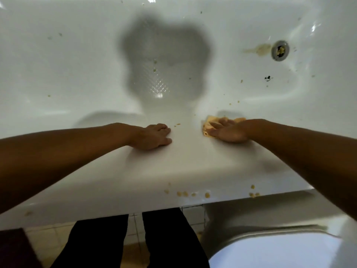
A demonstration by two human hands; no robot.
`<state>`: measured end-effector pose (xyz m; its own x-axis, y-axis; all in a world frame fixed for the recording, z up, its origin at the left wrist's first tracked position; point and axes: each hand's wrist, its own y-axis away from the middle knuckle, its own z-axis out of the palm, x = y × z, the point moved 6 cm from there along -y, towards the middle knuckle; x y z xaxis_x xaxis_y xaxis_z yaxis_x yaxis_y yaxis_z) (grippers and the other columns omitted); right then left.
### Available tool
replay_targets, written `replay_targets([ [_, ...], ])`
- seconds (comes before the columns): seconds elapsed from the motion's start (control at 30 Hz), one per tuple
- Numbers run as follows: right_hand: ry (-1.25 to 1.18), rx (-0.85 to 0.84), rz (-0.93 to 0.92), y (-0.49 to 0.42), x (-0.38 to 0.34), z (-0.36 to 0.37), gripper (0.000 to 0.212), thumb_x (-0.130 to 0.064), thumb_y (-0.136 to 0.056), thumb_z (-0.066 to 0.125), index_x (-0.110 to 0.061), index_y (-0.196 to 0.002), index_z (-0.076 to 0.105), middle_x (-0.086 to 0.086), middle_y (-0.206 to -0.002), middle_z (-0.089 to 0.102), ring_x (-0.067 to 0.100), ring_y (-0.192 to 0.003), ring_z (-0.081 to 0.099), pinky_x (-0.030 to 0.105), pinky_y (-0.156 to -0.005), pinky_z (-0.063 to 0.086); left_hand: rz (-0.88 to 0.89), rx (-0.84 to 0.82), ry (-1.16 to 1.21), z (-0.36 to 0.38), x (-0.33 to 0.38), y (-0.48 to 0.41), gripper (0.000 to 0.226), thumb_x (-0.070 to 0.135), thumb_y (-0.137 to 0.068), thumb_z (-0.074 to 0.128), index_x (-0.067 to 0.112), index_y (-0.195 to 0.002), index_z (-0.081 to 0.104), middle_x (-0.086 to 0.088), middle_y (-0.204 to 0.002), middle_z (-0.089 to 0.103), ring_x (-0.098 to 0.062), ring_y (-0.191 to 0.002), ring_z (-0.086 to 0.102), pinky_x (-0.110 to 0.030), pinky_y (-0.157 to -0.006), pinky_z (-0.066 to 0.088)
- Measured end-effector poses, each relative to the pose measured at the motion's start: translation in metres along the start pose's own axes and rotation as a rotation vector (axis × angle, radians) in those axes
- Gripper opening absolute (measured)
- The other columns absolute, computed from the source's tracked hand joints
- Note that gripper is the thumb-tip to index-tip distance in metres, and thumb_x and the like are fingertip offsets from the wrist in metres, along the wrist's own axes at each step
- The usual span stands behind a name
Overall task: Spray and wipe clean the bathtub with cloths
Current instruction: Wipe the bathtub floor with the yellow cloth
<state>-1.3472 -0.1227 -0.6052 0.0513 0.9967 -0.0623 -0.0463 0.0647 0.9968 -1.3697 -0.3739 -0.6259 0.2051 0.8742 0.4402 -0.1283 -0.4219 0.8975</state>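
Pressing on a yellow cloth (209, 121), the right hand (228, 131) is recorded at the inner edge of the near rim of the white bathtub (193, 165); its grip is spread, fingers laid flat over the cloth, nothing pinched

Left hand (152, 135): set palm-down on the same rim, just left of the cloth and apart from it, grip spread flat against the bare enamel

Yellowish crumbs (185, 194): scattered along the outer edge of the rim, with smaller flecks noted across the tub floor and walls

Drain (280, 50): located at the upper right of the basin, yellowish bits lodged in it; a brownish stain (258, 49) is smeared just to its left, and a black speck (267, 78) is noted below it

Dark shadow (162, 60): cast on the tub floor, centre

Dark-clad legs (164, 238): seen below the rim on a tiled floor (133, 227); a white fixture (270, 248) is listed at lower right, its kind not told
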Motion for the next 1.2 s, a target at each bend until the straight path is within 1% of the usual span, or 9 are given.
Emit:
replay_targets([
  [0.1,0.043,0.053,-0.054,-0.017,-0.043,-0.014,0.061,-0.069,-0.101,0.014,-0.045,-0.157,0.018,-0.003,-0.171,0.003,0.027,-0.157,0.002,0.058,-0.123,0.0,0.002,-0.012,-0.016,-0.004,0.001,-0.004,0.065,0.048,-0.109,0.023,0.018,-0.163,0.002,-0.001,-0.17,-0.004,-0.021,-0.157,-0.001,-0.038,-0.126,0.004],
  [0.27,0.166,-0.019,-0.273,-0.028,-0.093,0.003,0.063,-0.062,-0.104,0.008,-0.039,-0.161,-0.006,0.003,-0.171,-0.012,0.031,-0.157,-0.01,0.058,-0.124,-0.005,-0.017,0.055,-0.059,-0.005,-0.004,-0.003,0.072,0.058,-0.104,0.028,0.014,-0.161,0.017,-0.008,-0.168,0.011,-0.026,-0.154,0.012,-0.041,-0.125,0.015],
  [0.5,0.203,-0.14,-0.35,0.028,-0.063,0.009,0.06,-0.052,-0.108,0.013,-0.036,-0.16,-0.012,0.0,-0.169,-0.021,0.024,-0.155,-0.017,0.056,-0.125,-0.004,-0.111,0.097,-0.094,-0.015,-0.022,0.006,0.141,0.11,-0.047,0.016,0.014,-0.147,0.039,-0.007,-0.159,0.028,-0.026,-0.148,0.024,-0.048,-0.119,0.027],
  [0.67,0.282,-0.046,-0.503,-0.023,-0.125,-0.001,0.059,-0.047,-0.11,0.016,-0.03,-0.163,-0.003,0.005,-0.17,-0.017,0.03,-0.156,-0.012,0.06,-0.124,0.001,-0.055,0.102,-0.109,-0.013,-0.034,0.003,0.105,0.083,-0.076,-0.006,0.023,-0.152,0.033,-0.018,-0.147,0.038,-0.039,-0.139,0.031,-0.043,-0.114,0.028],
  [0.73,0.247,-0.011,-0.439,-0.046,-0.13,-0.009,0.058,-0.047,-0.11,0.014,-0.031,-0.163,-0.001,0.005,-0.17,-0.014,0.032,-0.157,-0.01,0.059,-0.124,0.0,-0.145,0.12,-0.137,-0.014,-0.049,0.008,0.106,0.09,-0.083,0.014,0.017,-0.158,0.022,-0.014,-0.161,0.025,-0.035,-0.151,0.02,-0.044,-0.12,0.024],
  [0.8,0.18,0.013,-0.327,-0.059,-0.116,-0.012,0.057,-0.047,-0.11,0.013,-0.031,-0.163,0.0,0.002,-0.17,-0.014,0.03,-0.157,-0.01,0.054,-0.124,-0.003,-0.237,0.112,-0.065,-0.01,-0.055,0.013,0.121,0.094,-0.075,0.032,0.011,-0.161,0.013,-0.005,-0.169,0.008,-0.024,-0.156,0.006,-0.044,-0.124,0.017],
  [0.97,0.074,0.023,-0.172,-0.033,-0.052,-0.005,0.054,-0.039,-0.112,0.009,-0.023,-0.163,-0.001,0.004,-0.17,-0.012,0.024,-0.157,-0.011,0.036,-0.123,-0.003,-0.191,0.114,0.01,-0.009,-0.044,0.009,0.102,0.082,-0.089,0.032,0.015,-0.163,0.008,0.001,-0.17,0.002,-0.019,-0.157,-0.002,-0.045,-0.126,0.011],
  [1.1,0.106,0.0,-0.346,0.0,0.007,0.017,0.053,-0.029,-0.114,0.013,-0.02,-0.161,-0.009,-0.006,-0.164,-0.021,0.018,-0.154,-0.019,0.023,-0.117,-0.022,-0.132,0.102,-0.022,-0.011,-0.015,-0.008,0.083,0.067,-0.101,0.029,0.016,-0.162,0.008,-0.001,-0.17,0.002,-0.021,-0.157,-0.002,-0.044,-0.126,0.01],
  [1.2,0.038,-0.062,-0.31,0.004,0.086,0.027,0.055,-0.064,-0.103,0.004,-0.048,-0.154,-0.011,-0.019,-0.16,-0.023,0.01,-0.152,-0.021,0.022,-0.115,-0.025,-0.072,0.095,-0.01,-0.012,0.027,-0.02,0.081,0.064,-0.102,0.029,0.016,-0.162,0.007,0.0,-0.17,0.001,-0.019,-0.157,-0.003,-0.039,-0.127,0.007],
])
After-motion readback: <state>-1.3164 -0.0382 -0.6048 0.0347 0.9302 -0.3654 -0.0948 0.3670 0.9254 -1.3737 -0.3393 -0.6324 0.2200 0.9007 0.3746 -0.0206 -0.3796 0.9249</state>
